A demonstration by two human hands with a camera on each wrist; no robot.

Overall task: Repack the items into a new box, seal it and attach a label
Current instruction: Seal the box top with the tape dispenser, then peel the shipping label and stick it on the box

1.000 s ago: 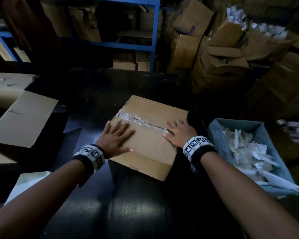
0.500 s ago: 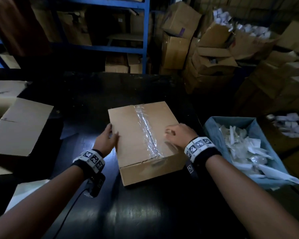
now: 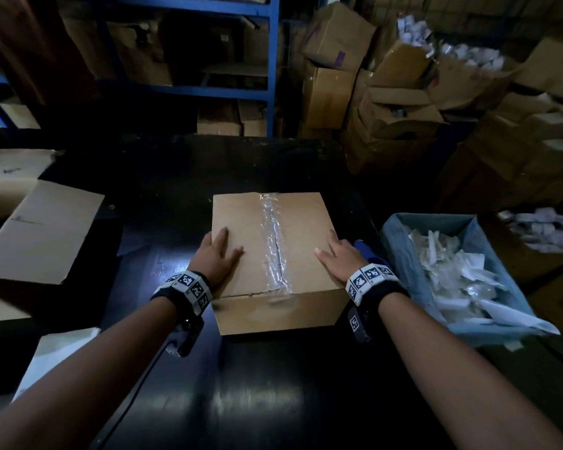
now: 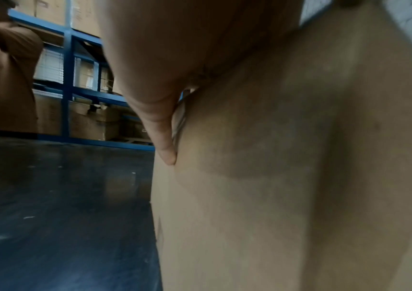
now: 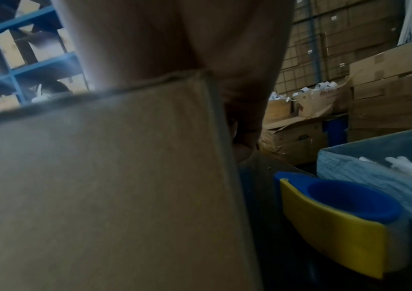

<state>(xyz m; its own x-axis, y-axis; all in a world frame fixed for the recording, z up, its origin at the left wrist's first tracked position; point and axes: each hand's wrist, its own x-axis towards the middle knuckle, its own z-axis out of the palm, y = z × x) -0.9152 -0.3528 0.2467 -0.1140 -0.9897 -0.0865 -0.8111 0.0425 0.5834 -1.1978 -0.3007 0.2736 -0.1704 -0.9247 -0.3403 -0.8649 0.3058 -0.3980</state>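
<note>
A: Box (image 3: 273, 254)?
B: Taped shut, mid worktop (image 3: 273, 401). My left hand (image 3: 216, 254) and right hand (image 3: 337, 256) lie flat, fingers straight, on its top edges.
A: Next?
B: Probably press the seam tape (image 3: 273, 241) down evenly; dispenser (image 5: 337, 222) just right.

Both forearms reach forward from the near edge, each wrist wearing a black band with checkered markers. Left hand (image 3: 216, 254) lies flat, palm down, fingers straight and together, thumb spread toward the right. Right hand (image 3: 340, 254) likewise flat, fingers extended forward, thumb angled left. Hands well apart, roughly level.
</note>
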